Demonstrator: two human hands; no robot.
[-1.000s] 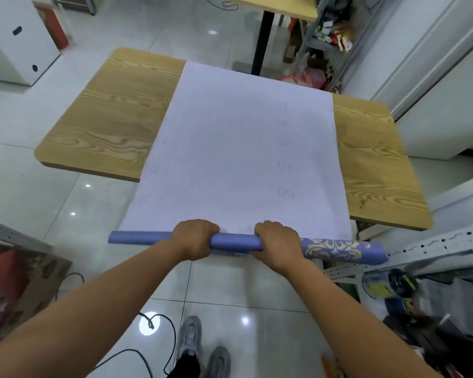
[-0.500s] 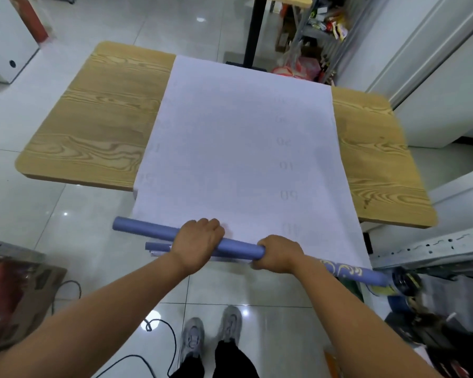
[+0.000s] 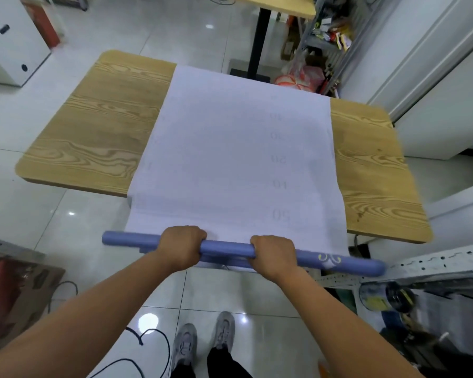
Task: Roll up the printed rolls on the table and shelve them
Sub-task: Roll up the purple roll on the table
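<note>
Our left hand (image 3: 182, 248) and right hand (image 3: 273, 255) each curled tight around the purple roll (image 3: 227, 248), which we held just off the table's (image 3: 99, 126) near edge, its white sheet (image 3: 238, 159) lay flat across the table's middle, overhanging that edge.

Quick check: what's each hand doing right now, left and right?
Left hand: closed, gripping the purple roll.
Right hand: closed, gripping the same roll, further toward its patterned end.
</note>
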